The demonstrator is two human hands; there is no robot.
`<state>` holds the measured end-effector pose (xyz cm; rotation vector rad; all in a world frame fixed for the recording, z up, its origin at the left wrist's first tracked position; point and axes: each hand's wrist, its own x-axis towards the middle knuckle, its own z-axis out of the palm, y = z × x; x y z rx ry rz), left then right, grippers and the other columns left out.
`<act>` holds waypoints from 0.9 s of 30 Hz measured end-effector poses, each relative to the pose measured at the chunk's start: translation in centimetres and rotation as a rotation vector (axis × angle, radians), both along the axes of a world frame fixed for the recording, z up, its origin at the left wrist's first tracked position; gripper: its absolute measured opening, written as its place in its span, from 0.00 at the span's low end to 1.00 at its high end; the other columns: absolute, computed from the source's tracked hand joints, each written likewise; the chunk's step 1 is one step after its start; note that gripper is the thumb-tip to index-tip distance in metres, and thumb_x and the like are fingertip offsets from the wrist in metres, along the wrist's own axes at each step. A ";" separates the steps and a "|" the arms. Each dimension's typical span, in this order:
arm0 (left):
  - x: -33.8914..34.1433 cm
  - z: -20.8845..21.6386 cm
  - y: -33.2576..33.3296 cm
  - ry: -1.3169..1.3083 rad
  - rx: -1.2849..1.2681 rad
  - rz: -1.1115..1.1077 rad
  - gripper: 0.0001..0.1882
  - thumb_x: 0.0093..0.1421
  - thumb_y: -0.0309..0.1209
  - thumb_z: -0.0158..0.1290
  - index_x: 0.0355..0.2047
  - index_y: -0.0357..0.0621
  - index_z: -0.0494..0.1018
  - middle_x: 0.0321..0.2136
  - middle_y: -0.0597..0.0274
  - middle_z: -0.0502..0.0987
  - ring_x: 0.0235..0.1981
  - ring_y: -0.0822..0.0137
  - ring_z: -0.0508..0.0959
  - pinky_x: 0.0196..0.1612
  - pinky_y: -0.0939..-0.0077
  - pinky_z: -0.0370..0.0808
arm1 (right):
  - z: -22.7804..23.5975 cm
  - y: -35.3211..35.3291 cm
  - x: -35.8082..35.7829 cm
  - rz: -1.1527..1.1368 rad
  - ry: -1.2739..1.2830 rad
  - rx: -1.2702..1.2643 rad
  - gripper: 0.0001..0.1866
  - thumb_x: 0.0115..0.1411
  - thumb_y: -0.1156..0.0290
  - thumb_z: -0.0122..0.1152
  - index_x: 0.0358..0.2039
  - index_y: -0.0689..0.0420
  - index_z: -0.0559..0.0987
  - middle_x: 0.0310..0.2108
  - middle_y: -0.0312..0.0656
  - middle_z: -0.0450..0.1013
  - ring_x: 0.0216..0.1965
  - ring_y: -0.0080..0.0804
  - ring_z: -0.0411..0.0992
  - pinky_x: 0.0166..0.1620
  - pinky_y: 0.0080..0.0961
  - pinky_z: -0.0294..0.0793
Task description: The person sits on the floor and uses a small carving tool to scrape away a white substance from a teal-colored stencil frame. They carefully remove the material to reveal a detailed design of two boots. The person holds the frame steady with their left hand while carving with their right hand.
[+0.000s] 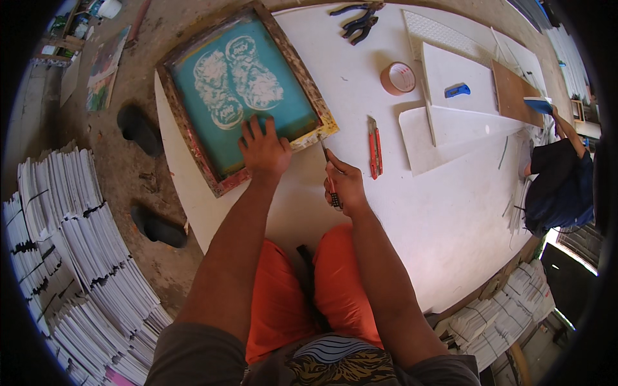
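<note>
A wooden screen-printing frame [297, 67] lies tilted on the white table, its paint-stained rim around a teal mesh [219, 149] with two pale shoe-sole prints. My left hand [265, 149] rests over the near side of the frame, fingers spread onto the mesh. In my right hand [347, 185] is a utility knife [333, 188] with a red and black handle. Its blade points up toward the frame's near right corner; whether it touches the wood I cannot tell. Just right of that hand, a red box cutter [375, 151] lies on the table.
Pliers [358, 24] lie at the far edge, with a tape roll [398, 78] nearer. A blue cutter [458, 91] sits on white boards [450, 119]. At right, another person [560, 180] holds something blue. Paper stacks [84, 257] and dark sandals [138, 130] are on the left.
</note>
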<state>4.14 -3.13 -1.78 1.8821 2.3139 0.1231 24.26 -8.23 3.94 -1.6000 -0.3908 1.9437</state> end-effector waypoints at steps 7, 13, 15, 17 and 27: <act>0.1 0.1 0.0 0.005 0.034 0.002 0.31 0.61 0.40 0.54 0.65 0.51 0.67 0.69 0.46 0.62 0.73 0.39 0.58 0.66 0.35 0.62 | -2.3 -0.4 2.6 -0.129 0.623 -0.171 0.28 0.76 0.47 0.54 0.72 0.36 0.65 0.23 0.34 0.68 0.16 0.27 0.64 0.21 0.26 0.65; -0.2 -0.1 -0.2 -0.004 0.050 0.018 0.30 0.60 0.39 0.54 0.64 0.51 0.68 0.69 0.46 0.62 0.73 0.39 0.58 0.66 0.35 0.62 | 0.8 0.0 0.8 0.090 0.063 -0.065 0.26 0.74 0.55 0.59 0.70 0.37 0.73 0.24 0.41 0.75 0.21 0.35 0.74 0.27 0.37 0.76; 0.1 0.1 -0.1 -0.031 0.049 0.019 0.30 0.60 0.39 0.54 0.64 0.51 0.68 0.69 0.46 0.62 0.73 0.39 0.58 0.67 0.35 0.62 | 0.8 -1.0 -0.3 0.314 -0.424 0.244 0.25 0.73 0.58 0.60 0.69 0.39 0.74 0.28 0.47 0.79 0.27 0.44 0.79 0.34 0.44 0.79; 0.1 0.3 -0.1 -0.045 0.042 0.020 0.30 0.60 0.39 0.54 0.64 0.51 0.68 0.69 0.46 0.62 0.73 0.39 0.58 0.67 0.35 0.61 | 1.3 -1.1 -1.4 0.494 -0.744 0.394 0.25 0.72 0.60 0.60 0.69 0.40 0.74 0.32 0.51 0.81 0.34 0.52 0.82 0.40 0.50 0.80; 0.1 0.5 -0.1 -0.026 0.016 0.028 0.31 0.62 0.40 0.54 0.66 0.53 0.66 0.70 0.47 0.61 0.73 0.40 0.58 0.67 0.34 0.62 | 2.1 -0.5 -2.4 0.686 -0.997 0.434 0.24 0.72 0.62 0.58 0.68 0.40 0.74 0.32 0.54 0.81 0.38 0.59 0.82 0.44 0.56 0.80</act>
